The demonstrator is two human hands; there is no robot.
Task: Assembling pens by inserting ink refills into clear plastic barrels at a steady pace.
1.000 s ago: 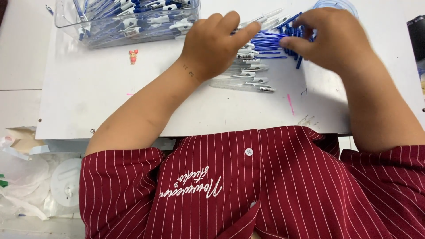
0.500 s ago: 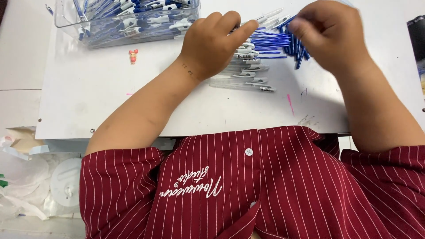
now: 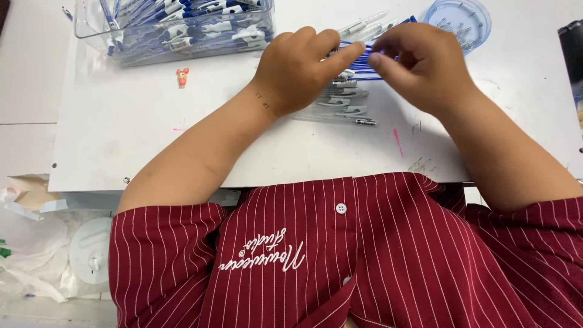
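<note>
White work board (image 3: 182, 146) on the table, pen parts spread at its far middle. Thin blue refills (image 3: 363, 64) lie fanned, long axes running left-right, tips hidden by the hands. Left hand (image 3: 297, 70) curled, index finger out, pressing on the refills. Right hand (image 3: 422, 67) curled, thumb and forefinger pinched at the refills' right ends. Clear pen barrels (image 3: 343, 109) lie just nearer, also left-right. Clear bin of assembled pens (image 3: 176, 27) far left; round clear blue lid (image 3: 458, 18) far right.
</note>
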